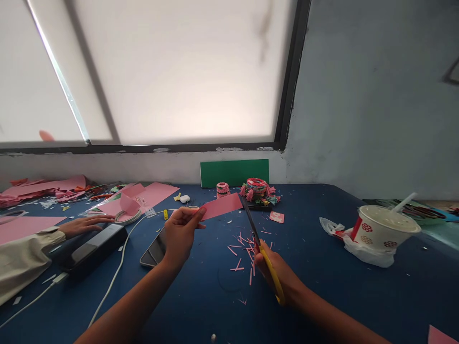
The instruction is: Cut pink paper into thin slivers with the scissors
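Note:
My left hand [182,235] pinches one end of a pink paper strip [223,207] between thumb and fingers, holding it above the table. In my right hand [274,267] is a pair of scissors [268,263] with a yellow handle, its blades pointing up and away from me. The blade tips reach close to the strip's free right end; whether they touch it I cannot tell. Several thin pink paper slivers [247,251] lie scattered on the blue table [215,306] below the blades. A phone [155,251] lies partly hidden behind my left wrist.
Another person's hand [84,225] rests at the left beside a black device [95,246] with a white cable [120,260]. Pink sheets [158,193] lie behind. Decorated pink rolls [256,190] stand before a green board [234,173]. A lidded paper cup [382,234] stands right.

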A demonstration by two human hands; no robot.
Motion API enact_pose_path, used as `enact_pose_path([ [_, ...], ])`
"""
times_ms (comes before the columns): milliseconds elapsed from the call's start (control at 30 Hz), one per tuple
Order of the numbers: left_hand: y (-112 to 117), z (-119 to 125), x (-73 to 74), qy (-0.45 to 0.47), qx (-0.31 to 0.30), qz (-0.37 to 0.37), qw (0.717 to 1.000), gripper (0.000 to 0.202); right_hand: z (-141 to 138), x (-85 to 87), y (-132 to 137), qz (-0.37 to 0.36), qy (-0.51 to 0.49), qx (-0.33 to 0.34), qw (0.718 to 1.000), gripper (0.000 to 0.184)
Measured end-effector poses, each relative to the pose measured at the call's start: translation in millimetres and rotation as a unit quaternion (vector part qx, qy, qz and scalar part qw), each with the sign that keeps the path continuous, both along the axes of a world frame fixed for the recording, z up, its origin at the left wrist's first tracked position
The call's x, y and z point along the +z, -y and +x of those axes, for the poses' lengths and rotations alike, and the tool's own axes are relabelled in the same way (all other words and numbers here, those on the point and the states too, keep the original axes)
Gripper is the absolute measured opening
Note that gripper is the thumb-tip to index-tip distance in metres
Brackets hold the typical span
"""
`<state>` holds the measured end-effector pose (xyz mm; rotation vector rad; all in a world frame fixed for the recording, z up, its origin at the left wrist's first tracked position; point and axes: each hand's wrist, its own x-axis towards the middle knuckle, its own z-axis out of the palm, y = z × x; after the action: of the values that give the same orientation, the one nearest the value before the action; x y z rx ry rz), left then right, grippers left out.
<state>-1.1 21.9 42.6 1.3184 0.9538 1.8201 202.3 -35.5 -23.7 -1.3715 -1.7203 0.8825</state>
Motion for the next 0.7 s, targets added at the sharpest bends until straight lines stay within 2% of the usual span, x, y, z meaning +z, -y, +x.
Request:
enact_pose_path([
  [100,0.7,0.4,1.2,-0.006,0.002,-0.005,1.0,0.02,0.3,-3.1,0.7,0.008,0.023,0.031,0.999,0.064],
  [233,-1.0,0.6,-0.4,-0.007,0.009,0.004,1.0,0.022,0.7,-10.2,0.5,0.014,0.019,0.032,0.999,0.058],
  [333,-1.8,0.6,-2.8,-0.016,-0.009,-0.001,1.0,0.022,0.5,-11.2,-0.7,0.013,0.019,0.03,0.999,0.057],
  [567,-14.0,-3.6,-18.1,-0.094,-0.095,-0.081,0.988,0.026,16.3,2.4,-14.4,-0.03,0.124,-0.055,0.99,0.044],
  [633,-19.7,-6.0,-25.3,-0.164,-0.125,-0.119,0.971,0.027,27.1,3.2,-21.7,-0.036,0.194,-0.097,0.976,0.045],
  [700,-23.7,-8.0,-32.8,-0.242,-0.165,-0.157,0.943,0.025,38.3,2.1,-28.4,-0.047,0.262,-0.116,0.957,0.049],
])
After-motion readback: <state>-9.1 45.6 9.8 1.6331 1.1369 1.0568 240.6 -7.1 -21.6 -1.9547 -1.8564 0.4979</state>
